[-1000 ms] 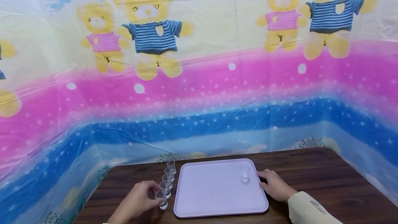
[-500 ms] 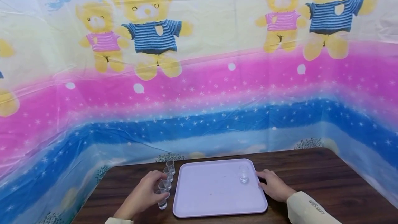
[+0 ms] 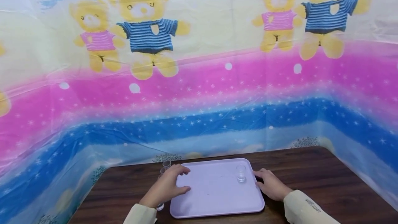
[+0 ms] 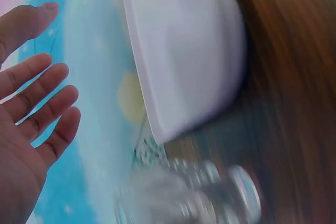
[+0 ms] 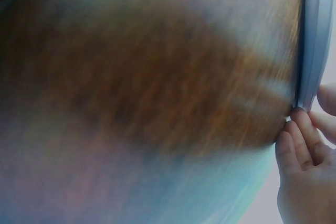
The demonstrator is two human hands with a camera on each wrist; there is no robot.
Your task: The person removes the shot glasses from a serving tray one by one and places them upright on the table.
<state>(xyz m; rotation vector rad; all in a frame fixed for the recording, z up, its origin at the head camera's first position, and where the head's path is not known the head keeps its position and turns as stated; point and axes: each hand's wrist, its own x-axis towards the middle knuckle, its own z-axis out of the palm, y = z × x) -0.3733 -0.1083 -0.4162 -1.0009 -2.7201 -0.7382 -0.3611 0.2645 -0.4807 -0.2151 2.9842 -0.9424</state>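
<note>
A pale lilac tray [image 3: 217,196] lies on the wooden table. My left hand [image 3: 169,186] is over the tray's left edge, thumb and fingers spread apart with nothing between them; the left wrist view also shows this hand [image 4: 31,114] bare and spread. Behind it stands a row of small clear cups [image 3: 167,164], partly hidden by the hand and blurred in the left wrist view. One small clear cup [image 3: 240,175] stands upright near the tray's far right corner. On the tray's right rim, my right hand [image 3: 272,184] holds the edge between thumb and fingertips.
The dark wooden table [image 3: 311,182] extends to the right and left of the tray. A printed curtain [image 3: 199,113] with teddy bears hangs along the table's back and sides.
My left hand has moved right and away from the near end of the cup row, past the cups to the tray's left edge. The right hand stays at the rim.
</note>
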